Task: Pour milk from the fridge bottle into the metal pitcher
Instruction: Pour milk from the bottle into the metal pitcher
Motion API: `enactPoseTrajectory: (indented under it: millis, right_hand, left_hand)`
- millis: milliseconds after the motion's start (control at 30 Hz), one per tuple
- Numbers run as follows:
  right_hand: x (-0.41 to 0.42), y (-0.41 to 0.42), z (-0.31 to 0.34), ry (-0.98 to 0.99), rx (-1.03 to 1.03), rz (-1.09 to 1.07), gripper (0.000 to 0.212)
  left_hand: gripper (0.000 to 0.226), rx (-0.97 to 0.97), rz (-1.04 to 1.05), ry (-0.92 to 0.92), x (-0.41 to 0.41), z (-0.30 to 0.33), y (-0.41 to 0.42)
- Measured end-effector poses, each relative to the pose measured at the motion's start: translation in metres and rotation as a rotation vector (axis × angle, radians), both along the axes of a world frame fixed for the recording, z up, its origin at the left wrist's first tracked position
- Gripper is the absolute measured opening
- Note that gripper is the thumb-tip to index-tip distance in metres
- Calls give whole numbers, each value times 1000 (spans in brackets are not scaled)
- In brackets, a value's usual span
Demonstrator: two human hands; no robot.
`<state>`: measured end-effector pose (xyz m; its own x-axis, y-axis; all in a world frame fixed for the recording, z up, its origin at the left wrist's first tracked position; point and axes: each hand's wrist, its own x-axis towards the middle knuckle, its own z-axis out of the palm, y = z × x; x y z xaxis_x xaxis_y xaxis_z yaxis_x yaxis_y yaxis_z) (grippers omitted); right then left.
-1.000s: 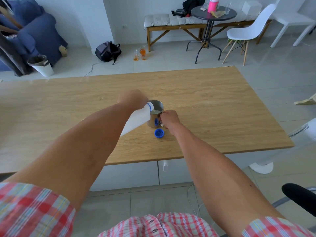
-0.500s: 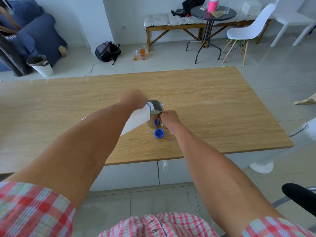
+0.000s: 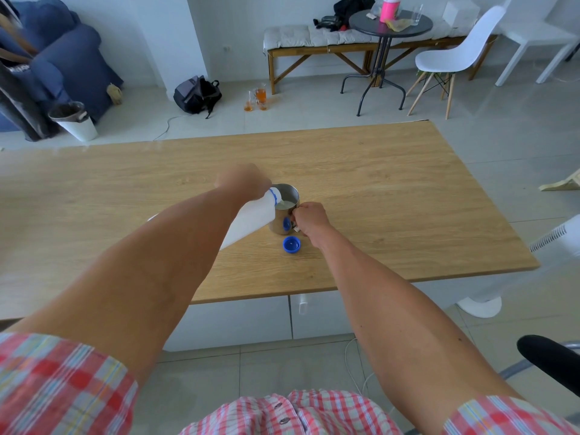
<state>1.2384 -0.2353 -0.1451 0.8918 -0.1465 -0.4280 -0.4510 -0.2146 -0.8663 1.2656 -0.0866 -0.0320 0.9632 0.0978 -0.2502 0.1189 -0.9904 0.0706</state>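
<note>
While my left hand (image 3: 243, 183) grips the tilted white milk bottle (image 3: 251, 219), its blue-ringed mouth sits over the metal pitcher (image 3: 284, 211) at mid-table (image 3: 408, 189), milk pooled white inside. My right hand (image 3: 310, 218) closes on the pitcher's handle. Just in front of the pitcher lies the blue cap (image 3: 291, 244), upturned.

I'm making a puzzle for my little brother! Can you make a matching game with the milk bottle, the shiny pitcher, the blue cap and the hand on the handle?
Things:
1. milk bottle
2. metal pitcher
3. blue cap
4. right hand

States:
A. lying loose on the table
B. gripping the handle
C. tilted, mouth over the rim
D. upright, milk inside

Pairs: 1-C, 2-D, 3-A, 4-B
</note>
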Motion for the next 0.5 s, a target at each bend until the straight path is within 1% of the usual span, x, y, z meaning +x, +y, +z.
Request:
enactPoseTrajectory:
  millis: [500]
  right_hand:
    - [1,0,0,1,1,-2,24]
  left_hand:
    - [25,1,4,3,-1,1,0]
